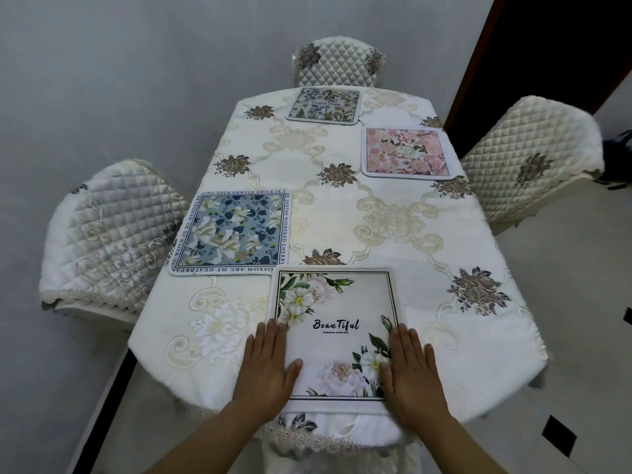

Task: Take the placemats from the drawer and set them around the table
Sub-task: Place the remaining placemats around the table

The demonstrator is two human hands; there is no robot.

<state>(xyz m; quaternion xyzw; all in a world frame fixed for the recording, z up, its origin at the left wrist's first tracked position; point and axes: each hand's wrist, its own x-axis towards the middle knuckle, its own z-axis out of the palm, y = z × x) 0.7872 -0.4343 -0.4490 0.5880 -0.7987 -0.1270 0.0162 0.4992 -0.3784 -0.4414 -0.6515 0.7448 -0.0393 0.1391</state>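
A white placemat with flowers and the word "Beautiful" [333, 314] lies flat at the near edge of the table [393, 230]. My left hand [268, 366] rests flat on its left edge, and my right hand [410, 371] rests flat on its right edge, fingers extended. A blue floral placemat [234, 232] lies at the left side, a pink floral placemat [405, 152] at the right side, and a pale blue-flowered placemat [324, 105] at the far end. No drawer is in view.
Quilted cream chairs stand at the left [106, 234], the far end [338, 61] and the right [528, 159]; a fourth chair back [328, 431] shows just below the near table edge. A grey wall runs behind and to the left. A dark doorway [547, 46] is at the upper right.
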